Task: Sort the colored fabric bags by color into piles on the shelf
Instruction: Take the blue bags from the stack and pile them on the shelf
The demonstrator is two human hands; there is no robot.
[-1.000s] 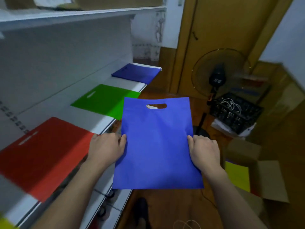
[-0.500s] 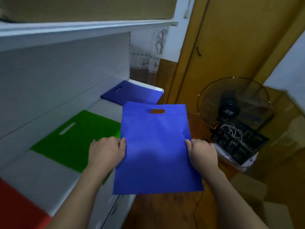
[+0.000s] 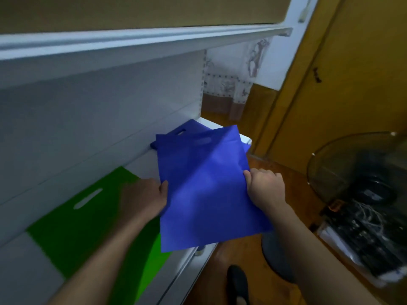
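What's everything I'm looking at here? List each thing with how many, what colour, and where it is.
held bag: one, blue, gripped at both side edges, its top over the pile
blue pile: at least one bag, blue, far end of the shelf
green bag: one, green, flat on the shelf, near left
shelf: one, white, left side, with another board above
door: one, yellow-brown, right background
fan: one, dark, right on the floor
crate: one, black, with wires, lower right
shoe: one, dark, bottom centre
left hand: holds bag's left edge
right hand: holds bag's right edge
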